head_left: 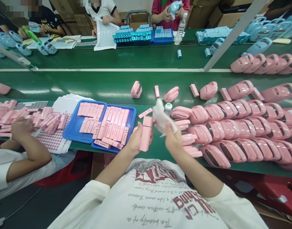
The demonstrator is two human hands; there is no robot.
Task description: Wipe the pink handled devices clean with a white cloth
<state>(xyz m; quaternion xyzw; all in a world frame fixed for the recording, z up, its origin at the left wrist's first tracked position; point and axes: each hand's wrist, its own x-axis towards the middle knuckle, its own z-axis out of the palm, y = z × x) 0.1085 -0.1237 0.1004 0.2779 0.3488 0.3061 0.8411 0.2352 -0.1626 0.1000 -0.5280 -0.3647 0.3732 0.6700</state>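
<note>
Wrapped around a pink rectangular plastic piece (146,133), my left hand (135,139) holds it upright before my chest. My right hand (174,140) is closed on a crumpled white cloth (162,117), whose upper end hangs just right of the pink piece and is partly blurred. Just beyond lie another small pink piece (145,113) and a small clear jar with a green and white lid (168,109). To the left, two blue trays (76,135) hold rows of pink pieces with small dark marks.
Rows of pink handled housings (227,128) cover the bench at right. More sit on the green conveyor (100,84). A co-worker's hand (22,128) is at left beside loose pink pieces. Across stand blue parts (133,34), a bottle (181,30) and several people. A metal post (234,35) slants at right.
</note>
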